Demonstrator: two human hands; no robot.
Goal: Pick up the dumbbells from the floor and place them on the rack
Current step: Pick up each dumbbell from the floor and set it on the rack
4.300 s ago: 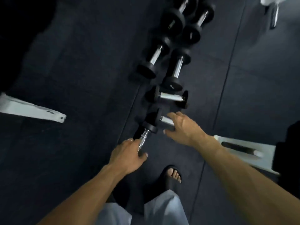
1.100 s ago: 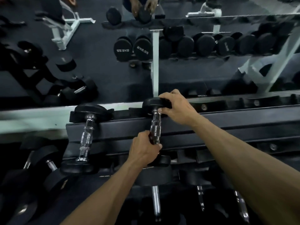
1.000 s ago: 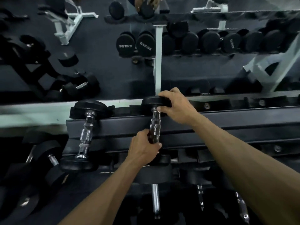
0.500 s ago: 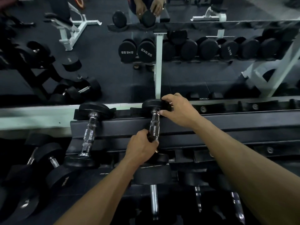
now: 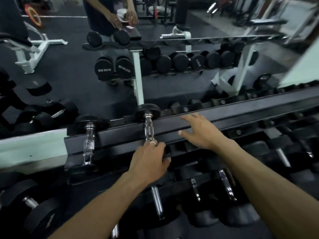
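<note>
Left grip [image 5: 150, 161] rests curled on the racked dumbbell [image 5: 148, 128], steadying it; right grip [image 5: 198, 131] hovers open, empty.

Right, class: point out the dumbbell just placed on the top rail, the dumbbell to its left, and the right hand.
Placed dumbbell [image 5: 149, 129]: head view, chrome handle.
Left dumbbell [image 5: 88, 144]: head view, chrome handle.
Right hand [image 5: 201, 131]: head view, back of hand.

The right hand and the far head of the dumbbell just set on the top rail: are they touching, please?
Apart. The head view shows the right hand open over the rail, with bare rail between its fingers and the dumbbell head.
</note>
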